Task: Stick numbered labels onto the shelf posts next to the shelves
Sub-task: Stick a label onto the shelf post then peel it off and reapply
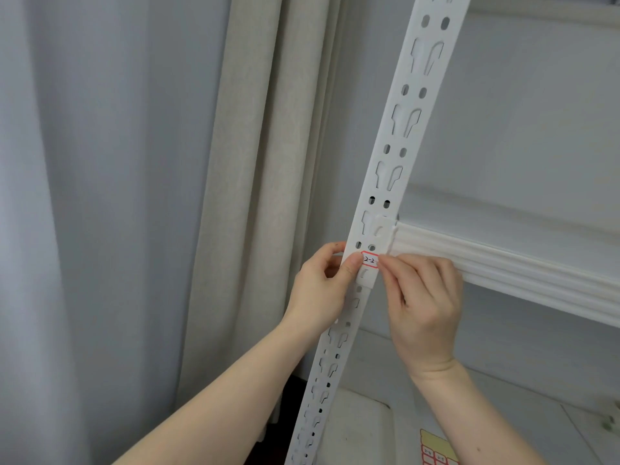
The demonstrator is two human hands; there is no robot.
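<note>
A white perforated shelf post [399,135] runs slantwise up the middle of the view. A small red-bordered label [370,260] marked "2-2" lies across the post, level with the front beam of a white shelf [503,266]. My left hand [320,286] grips the post from the left, fingers behind it and thumb pressing the label's left end. My right hand [424,303] comes from the right and pinches the label's right end with its fingertips, hiding that end.
Beige and grey curtains [255,196] hang close to the left of the post. On a lower shelf [369,431] at the bottom right lies a yellow sheet [436,453] with more red-bordered labels. A pale wall is behind the shelves.
</note>
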